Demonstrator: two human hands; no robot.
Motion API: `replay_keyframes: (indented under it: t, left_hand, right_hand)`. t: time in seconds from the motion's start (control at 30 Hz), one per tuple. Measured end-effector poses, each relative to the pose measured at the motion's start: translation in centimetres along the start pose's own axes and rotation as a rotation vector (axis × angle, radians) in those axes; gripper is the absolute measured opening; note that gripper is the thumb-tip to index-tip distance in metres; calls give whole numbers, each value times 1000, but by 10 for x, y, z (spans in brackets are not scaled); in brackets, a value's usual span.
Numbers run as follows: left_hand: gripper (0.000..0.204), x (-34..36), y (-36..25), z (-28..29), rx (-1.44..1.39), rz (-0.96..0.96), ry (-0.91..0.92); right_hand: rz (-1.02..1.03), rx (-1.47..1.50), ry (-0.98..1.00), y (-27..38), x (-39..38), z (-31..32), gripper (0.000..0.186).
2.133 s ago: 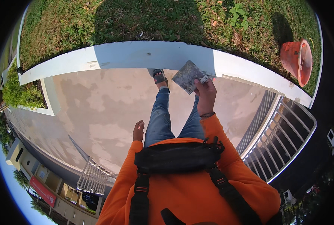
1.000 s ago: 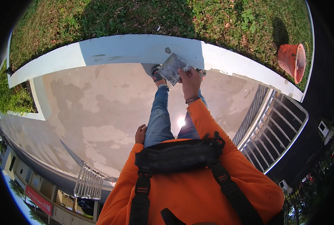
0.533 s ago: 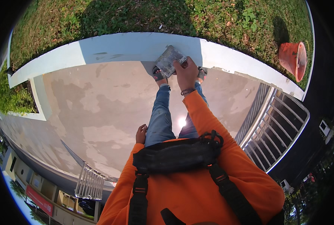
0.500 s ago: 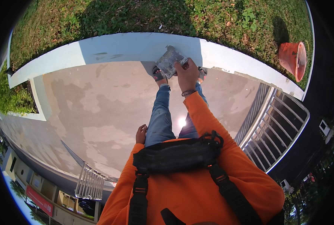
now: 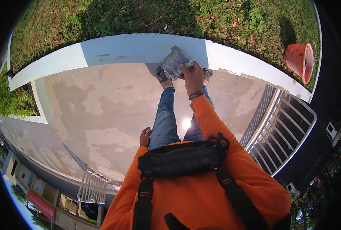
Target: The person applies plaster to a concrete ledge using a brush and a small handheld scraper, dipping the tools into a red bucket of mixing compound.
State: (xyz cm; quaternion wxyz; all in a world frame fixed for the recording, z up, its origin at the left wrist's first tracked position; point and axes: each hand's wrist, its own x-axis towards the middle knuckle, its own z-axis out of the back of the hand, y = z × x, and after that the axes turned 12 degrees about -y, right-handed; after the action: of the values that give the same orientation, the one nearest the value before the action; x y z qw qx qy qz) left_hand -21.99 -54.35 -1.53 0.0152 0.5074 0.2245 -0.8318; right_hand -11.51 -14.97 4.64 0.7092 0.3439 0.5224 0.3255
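Observation:
My right hand (image 5: 194, 78) is closed on the near right edge of a flat, squarish grey plate (image 5: 175, 63), thumb on top. The plate is smeared with pale, cement-like patches, and a small piece juts from its far corner; any handle underneath is hidden. It is held in front of the low white wall (image 5: 140, 48), above my sandalled feet. Whether it touches the wall I cannot tell. My left hand (image 5: 145, 137) hangs beside my left thigh, fingers loosely apart, with nothing in it.
An orange bucket (image 5: 300, 61) stands tilted on the grass (image 5: 224, 23) beyond the wall, at the right. Metal railings stand at the right (image 5: 283, 130) and lower left (image 5: 93, 185). The patchy concrete floor (image 5: 105, 99) spreads around my feet. Dark grey smears mark the wall's top.
The plate has turned and shifted slightly in my right hand's grip, and that hand has moved a little to the right. My left hand has hardly moved.

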Motion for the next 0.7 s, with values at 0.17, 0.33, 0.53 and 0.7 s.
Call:
replay_keyframes:
  t: [0.17, 0.33, 0.53, 0.7]
  left_hand:
    - [43, -1, 5, 4, -19, 3, -4]
    - [43, 3, -1, 3, -5, 8, 4]
    - [44, 2, -12, 5, 7, 27, 11]
    - [45, 6, -11, 9, 58, -4, 11]
  right_hand:
    - [30, -13, -55, 6, -18, 4, 19]
    - [110, -78, -21, 10, -8, -18, 22]
    - [145, -212, -88, 5, -2, 9, 18]
    - [-60, 45, -164, 3, -25, 61, 18]
